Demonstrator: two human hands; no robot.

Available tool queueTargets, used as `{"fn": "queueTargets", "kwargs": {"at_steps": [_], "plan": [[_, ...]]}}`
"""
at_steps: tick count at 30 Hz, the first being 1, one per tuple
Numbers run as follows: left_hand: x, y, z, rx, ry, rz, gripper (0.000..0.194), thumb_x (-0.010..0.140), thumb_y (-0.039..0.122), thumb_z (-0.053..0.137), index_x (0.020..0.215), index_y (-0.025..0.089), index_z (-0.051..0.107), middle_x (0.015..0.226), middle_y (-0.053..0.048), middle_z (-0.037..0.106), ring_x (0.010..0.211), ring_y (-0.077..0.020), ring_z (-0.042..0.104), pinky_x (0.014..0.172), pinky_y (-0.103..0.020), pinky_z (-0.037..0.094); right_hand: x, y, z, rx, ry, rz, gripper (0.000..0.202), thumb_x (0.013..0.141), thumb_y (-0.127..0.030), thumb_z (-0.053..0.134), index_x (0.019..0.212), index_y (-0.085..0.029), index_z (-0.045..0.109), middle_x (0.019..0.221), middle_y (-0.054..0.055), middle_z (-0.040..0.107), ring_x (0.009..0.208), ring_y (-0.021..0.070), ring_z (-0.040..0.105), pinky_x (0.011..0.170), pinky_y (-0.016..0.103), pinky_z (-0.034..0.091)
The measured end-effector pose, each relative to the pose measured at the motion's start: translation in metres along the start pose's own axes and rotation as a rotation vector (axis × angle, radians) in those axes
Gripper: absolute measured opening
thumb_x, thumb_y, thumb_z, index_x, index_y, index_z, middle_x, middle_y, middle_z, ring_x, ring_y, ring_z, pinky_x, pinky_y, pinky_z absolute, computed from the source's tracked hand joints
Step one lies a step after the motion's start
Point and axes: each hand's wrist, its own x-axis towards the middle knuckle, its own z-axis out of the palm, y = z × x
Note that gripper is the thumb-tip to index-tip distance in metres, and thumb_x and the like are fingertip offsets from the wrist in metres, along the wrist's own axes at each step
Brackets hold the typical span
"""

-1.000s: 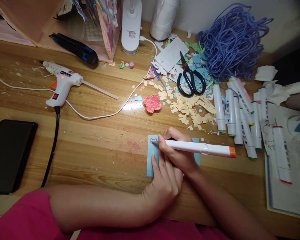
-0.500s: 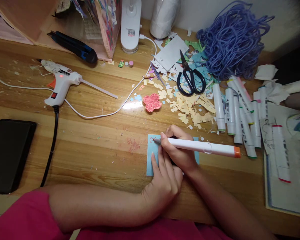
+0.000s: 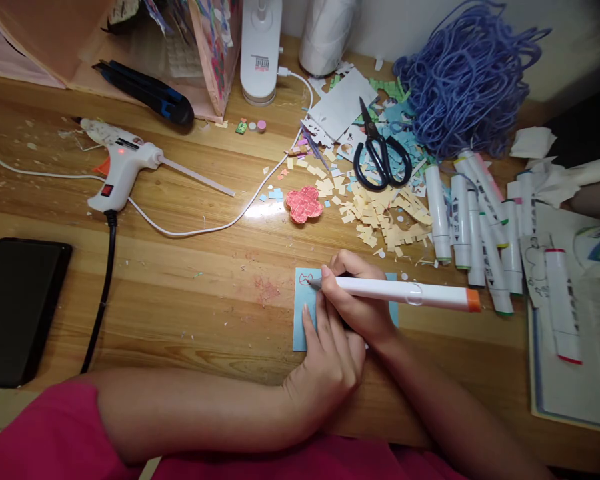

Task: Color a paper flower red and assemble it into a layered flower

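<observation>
A white marker with an orange end [image 3: 400,291] is gripped in my right hand [image 3: 363,300], its tip touching a light blue sheet of paper [image 3: 303,327]. Near the sheet's upper left corner is a small red outline drawing [image 3: 305,279] with two pointed bumps on top. My left hand [image 3: 333,357] lies on the paper with fingers stretched out, partly under my right hand, pressing the sheet to the table. Both hands cover much of the paper. Just beyond it sits a red flower-shaped piece [image 3: 304,204].
Black scissors [image 3: 380,157] rest among paper scraps [image 3: 380,213]. Several markers [image 3: 460,220] and blue yarn [image 3: 470,80] lie at right. To the left are a glue gun [image 3: 123,163], a utility knife [image 3: 147,93] and a black phone [image 3: 23,310]. A white cable [image 3: 190,234] crosses the table.
The red outline has gained a line along its top between the bumps. The marker tip has shifted very slightly; my left hand stays in place.
</observation>
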Motion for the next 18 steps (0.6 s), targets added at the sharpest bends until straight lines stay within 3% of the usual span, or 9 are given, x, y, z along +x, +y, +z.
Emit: {"fn": "queueTargets", "kwargs": {"at_steps": [18], "plan": [[0.0028, -0.0026, -0.0057, 0.026, -0.024, -0.009, 0.028, 0.089, 0.016, 0.038, 0.102, 0.002, 0.059, 0.107, -0.022, 0.064, 0.101, -0.0318, 0.061, 0.079, -0.041, 0.056, -0.0006, -0.0001, 0.0, 0.039, 0.027, 0.0, 0.029, 0.078, -0.018, 0.052, 0.057, -0.02, 0.032, 0.053, -0.006, 0.035, 0.05, 0.0092, 0.035, 0.048, 0.023, 0.028]]}}
